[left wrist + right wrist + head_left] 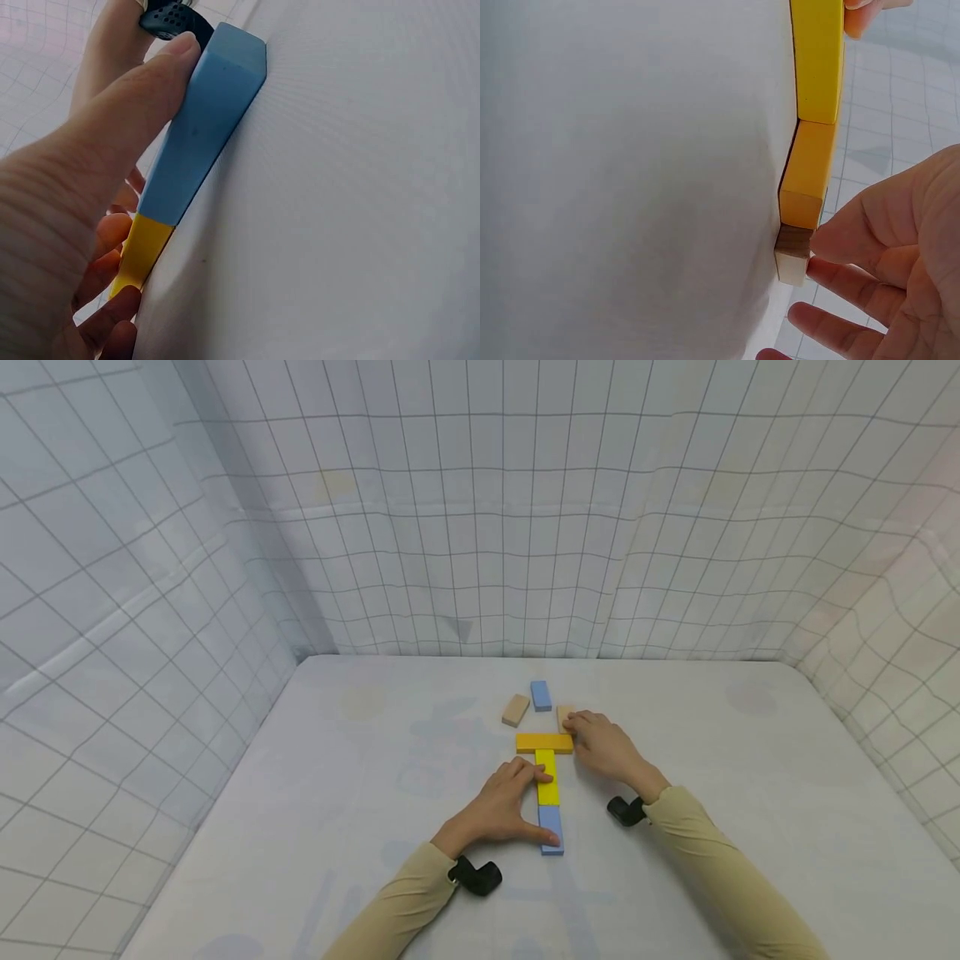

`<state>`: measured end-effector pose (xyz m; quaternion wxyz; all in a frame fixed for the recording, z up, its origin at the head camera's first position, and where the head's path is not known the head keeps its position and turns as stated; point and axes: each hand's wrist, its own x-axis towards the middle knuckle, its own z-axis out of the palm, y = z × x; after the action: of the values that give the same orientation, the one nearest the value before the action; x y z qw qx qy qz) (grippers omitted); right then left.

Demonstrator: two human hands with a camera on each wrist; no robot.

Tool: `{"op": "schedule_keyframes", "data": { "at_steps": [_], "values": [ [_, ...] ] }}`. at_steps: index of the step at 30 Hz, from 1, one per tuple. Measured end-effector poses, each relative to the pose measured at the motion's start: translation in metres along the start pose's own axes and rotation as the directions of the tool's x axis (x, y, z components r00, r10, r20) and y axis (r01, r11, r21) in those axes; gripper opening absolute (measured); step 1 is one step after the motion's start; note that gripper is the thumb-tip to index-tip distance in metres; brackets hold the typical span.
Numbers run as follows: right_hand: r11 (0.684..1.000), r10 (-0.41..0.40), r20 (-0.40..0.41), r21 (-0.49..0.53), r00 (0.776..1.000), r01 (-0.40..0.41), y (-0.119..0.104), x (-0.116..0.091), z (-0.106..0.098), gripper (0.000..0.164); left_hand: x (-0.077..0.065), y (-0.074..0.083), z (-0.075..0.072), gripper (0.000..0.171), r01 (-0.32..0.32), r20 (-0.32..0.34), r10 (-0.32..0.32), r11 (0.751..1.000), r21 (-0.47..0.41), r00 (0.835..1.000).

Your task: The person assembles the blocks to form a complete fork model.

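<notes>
Flat blocks form a T on the white table. An orange block (532, 743) makes the crossbar; a yellow block (549, 792) and a blue block (550, 818) continue end to end below it. My left hand (498, 806) is spread along the stem, thumb on the blue block (202, 127) and fingertips at the yellow block (146, 244). Beyond the crossbar's right end, my right hand (606, 750) pinches a plain wooden block (564, 714) between thumb and fingers. That wooden block (791, 266) lies against the orange block (804, 169) in the right wrist view.
Another plain wooden block (515, 710) lies tilted behind the crossbar's left end. A second blue block (541, 695) lies farther back. White grid-lined curtains (480, 543) hang behind and beside the table (337, 793). Each wrist carries a black camera (480, 878).
</notes>
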<state>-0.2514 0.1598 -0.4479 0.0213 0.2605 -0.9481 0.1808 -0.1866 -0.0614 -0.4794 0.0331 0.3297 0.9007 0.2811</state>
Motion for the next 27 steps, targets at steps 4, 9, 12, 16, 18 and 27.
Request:
{"op": "schedule_keyframes", "data": {
  "at_steps": [4, 9, 12, 16, 18, 27],
  "values": [
    [1.000, 0.014, -0.003, 0.006, 1.000, -0.014, 0.001, 0.003, 0.001, 0.035, 0.000, 0.001, 0.000, 0.082, 0.005, 0.004, -0.005, 1.000, 0.000, 1.000],
    [1.000, 0.023, -0.017, 0.015, 1.000, -0.023, 0.002, 0.006, 0.001, 0.033, 0.000, 0.001, 0.000, 0.082, 0.005, 0.001, -0.005, 1.000, -0.003, 1.000],
    [0.999, 0.034, -0.043, 0.042, 0.999, -0.032, 0.003, 0.008, 0.002, 0.033, 0.000, 0.001, 0.000, 0.082, 0.005, 0.000, -0.005, 1.000, -0.003, 1.000],
    [0.996, 0.050, -0.087, 0.084, 0.995, -0.042, 0.003, 0.012, 0.004, 0.034, 0.000, 0.001, 0.000, 0.082, 0.008, 0.000, -0.008, 1.000, -0.001, 1.000],
    [0.994, 0.053, -0.101, 0.098, 0.993, -0.043, 0.002, 0.014, 0.004, 0.035, 0.000, 0.001, 0.000, 0.083, 0.010, 0.001, -0.010, 1.000, 0.001, 1.000],
    [0.996, 0.008, -0.093, 0.088, 0.996, 0.000, 0.000, 0.027, 0.005, 0.036, 0.000, 0.001, 0.000, 0.082, 0.007, 0.000, -0.007, 1.000, 0.002, 1.000]
  ]
}}
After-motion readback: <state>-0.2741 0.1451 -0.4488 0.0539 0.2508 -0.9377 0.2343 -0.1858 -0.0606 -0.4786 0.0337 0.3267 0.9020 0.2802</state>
